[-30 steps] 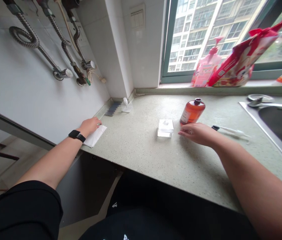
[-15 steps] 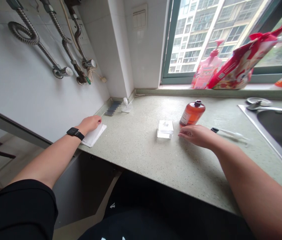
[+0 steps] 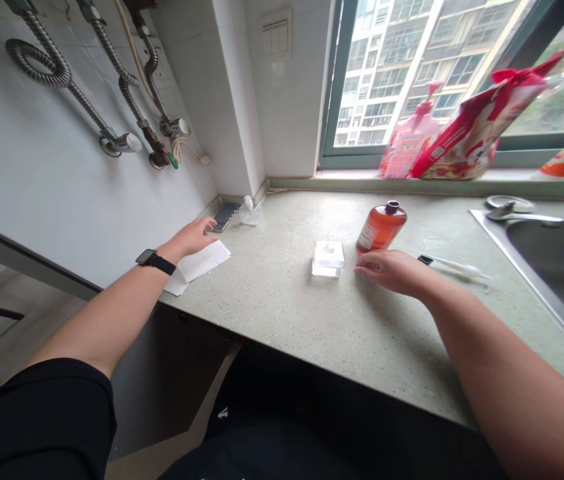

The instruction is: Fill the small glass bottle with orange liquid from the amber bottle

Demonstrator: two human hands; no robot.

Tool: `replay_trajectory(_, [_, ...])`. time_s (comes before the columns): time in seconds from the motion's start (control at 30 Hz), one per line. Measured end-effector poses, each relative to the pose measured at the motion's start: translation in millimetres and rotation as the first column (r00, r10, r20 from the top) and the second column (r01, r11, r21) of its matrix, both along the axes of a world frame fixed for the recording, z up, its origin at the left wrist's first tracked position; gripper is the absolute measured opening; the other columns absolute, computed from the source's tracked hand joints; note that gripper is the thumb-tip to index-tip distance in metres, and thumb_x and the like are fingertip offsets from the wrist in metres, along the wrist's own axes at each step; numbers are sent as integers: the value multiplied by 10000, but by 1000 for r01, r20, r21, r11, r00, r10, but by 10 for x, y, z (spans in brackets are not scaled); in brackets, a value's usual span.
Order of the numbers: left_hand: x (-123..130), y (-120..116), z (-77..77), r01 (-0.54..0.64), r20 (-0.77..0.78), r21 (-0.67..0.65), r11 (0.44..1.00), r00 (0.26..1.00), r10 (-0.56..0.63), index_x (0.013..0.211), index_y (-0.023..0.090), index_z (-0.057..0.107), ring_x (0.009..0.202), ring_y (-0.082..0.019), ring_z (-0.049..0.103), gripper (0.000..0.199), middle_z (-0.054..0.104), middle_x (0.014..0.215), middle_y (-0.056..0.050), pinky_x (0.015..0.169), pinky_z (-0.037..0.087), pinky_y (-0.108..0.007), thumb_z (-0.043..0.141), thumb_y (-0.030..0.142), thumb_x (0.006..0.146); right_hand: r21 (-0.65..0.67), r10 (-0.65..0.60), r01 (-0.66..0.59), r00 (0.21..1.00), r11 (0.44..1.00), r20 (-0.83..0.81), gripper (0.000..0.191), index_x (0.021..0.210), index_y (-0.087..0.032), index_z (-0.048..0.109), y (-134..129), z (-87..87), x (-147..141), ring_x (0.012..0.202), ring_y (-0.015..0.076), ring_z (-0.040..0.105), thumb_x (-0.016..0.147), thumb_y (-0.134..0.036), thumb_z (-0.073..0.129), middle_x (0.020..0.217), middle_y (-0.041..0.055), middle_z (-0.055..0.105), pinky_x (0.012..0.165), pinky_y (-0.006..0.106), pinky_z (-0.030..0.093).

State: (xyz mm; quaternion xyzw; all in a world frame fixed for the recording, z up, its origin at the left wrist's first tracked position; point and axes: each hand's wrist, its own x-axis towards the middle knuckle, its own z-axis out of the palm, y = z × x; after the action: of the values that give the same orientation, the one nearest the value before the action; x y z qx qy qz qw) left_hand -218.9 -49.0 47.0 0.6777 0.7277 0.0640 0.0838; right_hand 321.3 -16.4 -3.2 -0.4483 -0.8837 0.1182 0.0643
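My left hand reaches over the white paper sheets at the counter's left end, its fingers apart and slightly bent. Just past the fingertips lie a dark phone-like slab and a small clear bottle. Beside the amber bottle, which stands uncapped with a dark neck, my right hand rests low on the counter. Its fingers are curled together, and what they hold, if anything, is hidden. A clear square glass container stands left of those fingers. Behind the right wrist lies a pump top with a black collar.
The steel sink with its faucet borders the counter on the right. A pink pump bottle and a red pouch stand on the window sill. Metal hoses hang along the left wall.
My left hand has lifted and moved a little away from me, its fingers spreading. The white sheets have fanned out to the right. My right hand stays beside the amber bottle.
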Motion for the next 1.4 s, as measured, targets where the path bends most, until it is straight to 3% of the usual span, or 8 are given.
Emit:
replay_trajectory(0.17, [-250,62,-83,-124,-63,-160,979,991,116,1167,183,739,1080,-378,740,499,785,1202,-175,921,574,-449,743,511,791,7,-13,13,1000,1000,-2,273,818,-251,750,-4,1,-4,773,244,706,973,-426,609,949,88,801,671,355,477])
replay_trajectory(0.43, [-224,151,-98,-108,-42,-283,953,994,100,832,231,742,900,-327,749,304,806,937,-80,761,562,-385,783,462,639,0,2,-2,999,1000,-32,252,813,-249,746,-11,14,-17,743,236,699,968,-406,624,921,84,796,650,353,470])
replay_trajectory(0.7, [102,60,362,47,158,-235,971,987,-9,984,233,743,958,-264,731,357,792,1064,-79,776,566,-325,738,502,750,57,3,2,996,998,-91,211,852,-265,747,-38,82,48,697,211,677,956,-418,646,886,59,795,649,340,456])
replay_trajectory(0.83, [542,74,670,179,560,-138,974,825,-72,1133,207,735,954,-269,730,462,781,1107,-105,776,562,-343,826,487,777,160,-66,95,983,983,-174,316,837,-255,721,-69,176,34,704,217,665,1011,-448,542,825,63,777,661,348,427])
replay_trajectory(0.93, [1016,124,761,226,788,3,974,599,-142,1013,185,722,856,-224,707,461,755,984,-79,746,557,-321,921,496,737,183,-91,173,918,968,-386,350,887,-245,734,-118,238,-28,744,213,685,1033,-479,518,857,63,787,725,351,472])
replay_trajectory(1.17, [2217,132,480,403,973,226,887,-44,-228,1013,197,734,934,-201,726,468,759,1012,-60,837,587,-317,1002,441,718,27,-65,131,652,991,-755,561,995,-231,783,-282,326,-212,903,251,738,994,-739,545,961,81,809,809,371,544])
replay_trajectory(1.27, [2529,82,202,367,974,212,906,-152,-167,939,205,682,886,-155,707,458,739,974,-25,810,571,-273,1006,436,713,-135,-109,-5,568,991,-815,596,950,-234,783,-332,314,-276,929,254,730,951,-795,581,923,60,790,861,382,557])
replay_trajectory(1.4, [2666,44,-133,255,982,179,950,-104,-157,864,199,577,769,-124,652,490,681,870,3,691,523,-235,961,485,758,-330,-247,-85,496,940,-833,521,959,-219,808,-365,244,-375,896,250,728,892,-730,727,950,67,803,807,377,585])
